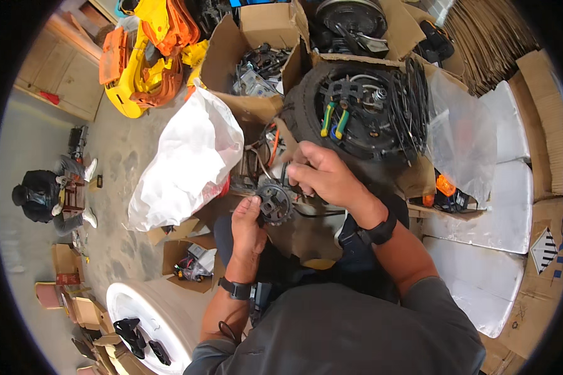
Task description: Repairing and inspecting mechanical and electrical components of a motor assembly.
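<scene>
My left hand (249, 226) grips the edge of a dark round metal part with a notched rim (274, 204), thumb on top. Just right of it and a little farther off, my right hand (322, 174) has its fingers pinched together. A short dark piece (284, 173) shows at those fingertips, too small to name. Beyond my hands lies a black tyre (303, 112); on the wheel inside it rest pliers with green and yellow handles (334, 120) and a looped bundle of black cable (410, 112).
A white plastic bag (187, 159) bulges at my left. Open cardboard boxes (266, 25) of metal parts stand beyond. White foam blocks (475, 272) line the right side. A white tub (122, 297) is at the near left. Another person (40, 194) sits far left.
</scene>
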Tool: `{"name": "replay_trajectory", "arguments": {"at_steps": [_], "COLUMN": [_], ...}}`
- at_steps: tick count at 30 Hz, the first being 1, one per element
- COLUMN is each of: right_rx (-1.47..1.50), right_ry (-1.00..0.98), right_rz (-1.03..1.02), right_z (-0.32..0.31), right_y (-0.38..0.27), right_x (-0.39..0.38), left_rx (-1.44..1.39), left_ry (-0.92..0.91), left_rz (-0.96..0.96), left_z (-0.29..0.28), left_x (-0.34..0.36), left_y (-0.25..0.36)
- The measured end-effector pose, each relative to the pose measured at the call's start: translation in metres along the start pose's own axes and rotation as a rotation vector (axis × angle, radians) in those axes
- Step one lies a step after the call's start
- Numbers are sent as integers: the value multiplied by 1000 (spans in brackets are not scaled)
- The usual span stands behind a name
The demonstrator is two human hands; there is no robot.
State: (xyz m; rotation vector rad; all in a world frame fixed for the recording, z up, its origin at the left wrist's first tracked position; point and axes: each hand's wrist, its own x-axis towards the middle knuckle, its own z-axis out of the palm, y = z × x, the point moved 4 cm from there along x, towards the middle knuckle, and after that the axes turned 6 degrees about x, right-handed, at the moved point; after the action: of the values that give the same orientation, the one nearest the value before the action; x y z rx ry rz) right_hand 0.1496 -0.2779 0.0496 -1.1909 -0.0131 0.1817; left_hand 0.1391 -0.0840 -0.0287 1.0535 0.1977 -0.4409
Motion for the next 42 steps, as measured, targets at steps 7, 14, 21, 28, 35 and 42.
{"name": "replay_trajectory", "arguments": {"at_steps": [7, 14, 21, 28, 35, 42], "right_rx": [-123, -394, -345, -364, -276, -201], "right_ry": [-167, -106, 33, 91, 37, -89], "right_rz": [15, -87, -179, -262, -277, -208], "right_z": [3, -21, -28, -37, -38, -36], "right_y": [8, 35, 33, 22, 20, 11], "right_x": [57, 89, 90, 88, 88, 86], "left_rx": [72, 44, 98, 59, 122, 158], "left_ry": [64, 86, 54, 112, 32, -95], "left_rz": [-50, -23, -23, 52, 172, 175], "left_z": [-10, -18, -9, 1, 18, 39], "left_x": [24, 52, 77, 76, 81, 98], "left_y": [0, -1, 6, 12, 40, 52]}}
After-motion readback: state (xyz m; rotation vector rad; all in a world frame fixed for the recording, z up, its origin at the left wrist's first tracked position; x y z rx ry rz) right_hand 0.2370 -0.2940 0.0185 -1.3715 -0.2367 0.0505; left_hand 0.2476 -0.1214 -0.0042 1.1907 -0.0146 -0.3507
